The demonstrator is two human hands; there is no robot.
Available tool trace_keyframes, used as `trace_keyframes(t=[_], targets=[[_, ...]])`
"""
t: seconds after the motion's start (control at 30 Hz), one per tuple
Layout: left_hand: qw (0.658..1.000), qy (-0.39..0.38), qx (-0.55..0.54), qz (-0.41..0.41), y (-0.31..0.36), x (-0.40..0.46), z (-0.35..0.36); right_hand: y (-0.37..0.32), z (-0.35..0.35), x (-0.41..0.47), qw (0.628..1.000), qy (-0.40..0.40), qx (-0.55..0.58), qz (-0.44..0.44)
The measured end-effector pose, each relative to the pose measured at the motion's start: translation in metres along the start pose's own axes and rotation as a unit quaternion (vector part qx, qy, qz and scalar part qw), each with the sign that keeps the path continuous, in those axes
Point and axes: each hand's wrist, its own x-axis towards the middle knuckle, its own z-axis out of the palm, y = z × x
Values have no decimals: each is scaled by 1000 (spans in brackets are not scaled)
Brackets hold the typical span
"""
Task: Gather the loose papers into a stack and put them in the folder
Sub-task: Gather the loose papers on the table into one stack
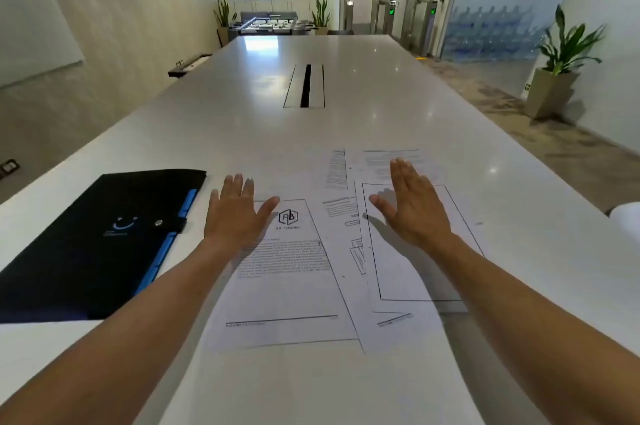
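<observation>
Several loose printed papers point(294, 289) lie overlapping and askew on the white table point(242, 127) in front of me. One sheet carries a hexagon logo point(288, 217); a bordered sheet point(412, 272) lies to its right, and more sheets point(337, 168) lie farther out. My left hand point(233, 213), fingers straight and spread, lies over the logo sheet's upper left corner. My right hand point(412, 203), fingers straight, hovers over the top of the bordered sheet. A black folder point(100, 241) with a blue edge and a snap strap lies closed at the left.
A cable slot point(305, 86) runs along the table's middle, farther away. A white object point(628, 220) shows at the right edge. The table's left edge runs close behind the folder. Potted plants and a corridor lie beyond the table.
</observation>
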Motion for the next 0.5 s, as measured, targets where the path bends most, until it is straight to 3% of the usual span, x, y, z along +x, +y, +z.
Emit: trace_keyframes(t=[0.13, 0.27, 0.5], targets=[[998, -36, 4, -57, 2, -9, 8, -6, 8, -6, 998, -59, 9, 10], [996, -37, 9, -81, 7, -11, 9, -8, 19, -14, 998, -62, 11, -2], [977, -58, -123, -165, 11, -2, 1, -9, 22, -17, 999, -48, 6, 0]])
